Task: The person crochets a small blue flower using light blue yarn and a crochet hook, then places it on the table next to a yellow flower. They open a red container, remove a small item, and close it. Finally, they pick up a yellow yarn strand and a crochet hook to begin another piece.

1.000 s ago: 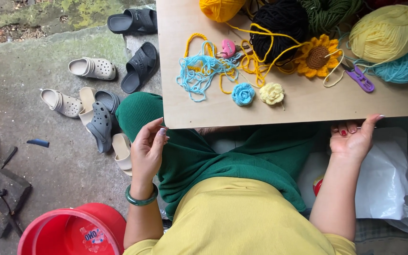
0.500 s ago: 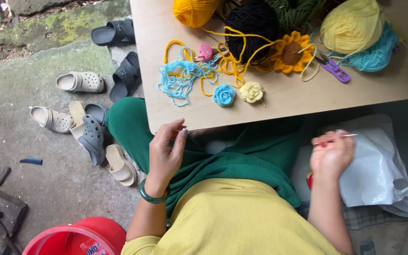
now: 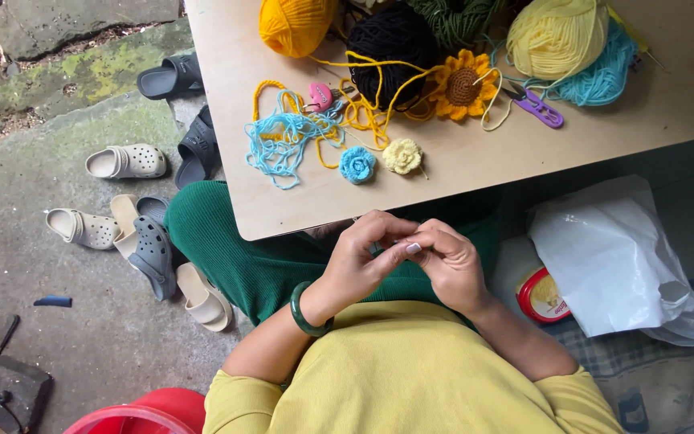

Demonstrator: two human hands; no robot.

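Two hands meet over my lap, just below the near edge of the low wooden table [image 3: 668, 104]. My left hand [image 3: 361, 259] and my right hand [image 3: 450, 261] are pressed close, fingertips pinched together around something too small for me to make out; I cannot tell what it is. A dark green bangle [image 3: 305, 312] sits on my left wrist, and under both hands lie my green trousers [image 3: 234, 249] and yellow top [image 3: 411, 370].

Nearest on the table are a small blue crocheted flower [image 3: 357, 165] and a pale yellow crocheted flower [image 3: 402, 156], side by side and well apart from my fingers. Beyond them a loose tangle of light blue yarn [image 3: 279, 145] mixes with orange strands, beside a pink tape-like gadget [image 3: 320, 96]. Further back stand an orange yarn ball [image 3: 296, 24], a black yarn ball [image 3: 391, 48], a crocheted sunflower [image 3: 463, 84], purple snips [image 3: 541, 111], and a pale yellow yarn ball [image 3: 557, 36] resting against turquoise yarn [image 3: 604, 76].

To my right a white plastic bag [image 3: 612, 257] lies on the floor, next to a red-rimmed tub [image 3: 541, 296]. To my left sandals and clogs [image 3: 126, 161] are scattered on the concrete, and a red bucket [image 3: 142, 414] sits close by.
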